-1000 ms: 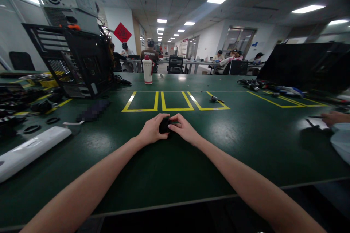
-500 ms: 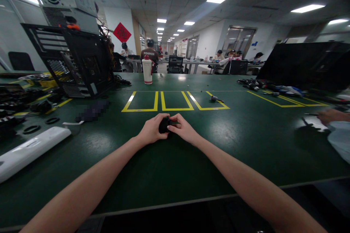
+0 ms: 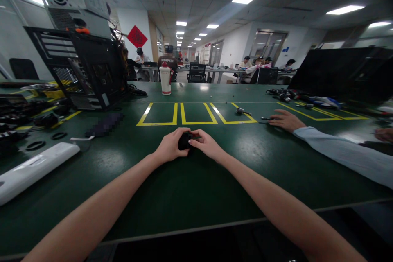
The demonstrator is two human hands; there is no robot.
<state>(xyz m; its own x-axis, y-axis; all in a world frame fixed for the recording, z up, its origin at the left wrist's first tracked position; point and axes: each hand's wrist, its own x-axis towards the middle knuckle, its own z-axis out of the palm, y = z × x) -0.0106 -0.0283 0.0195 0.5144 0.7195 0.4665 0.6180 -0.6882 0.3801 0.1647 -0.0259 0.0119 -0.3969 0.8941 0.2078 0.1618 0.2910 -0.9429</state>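
Close above the green table [image 3: 196,188], a small black rounded object [image 3: 184,141] sits between my two hands; its kind does not show. My left hand [image 3: 170,145] wraps round its left side, thumb below and fingers over the top. On the other side my right hand [image 3: 205,144] is closed, with thumb and fingertips pinched at the object's right edge. The fingers cover much of it. Beyond my hands lie yellow tape outlines [image 3: 199,123], and a small dark metallic part [image 3: 240,111] rests at the rightmost of these three.
On the right, a co-worker's hand [image 3: 287,121] in a light blue sleeve reaches over the table, a thin dark tool at its fingers. A computer case [image 3: 101,69] stands left, a white cup [image 3: 166,81] at the back, a long white device [image 3: 39,168] nearer left. Cables [image 3: 281,95] lie back right.
My hands stay in place around the black object, with only slight finger movement. The co-worker's hand has moved from the right edge leftward, toward the tape outlines.
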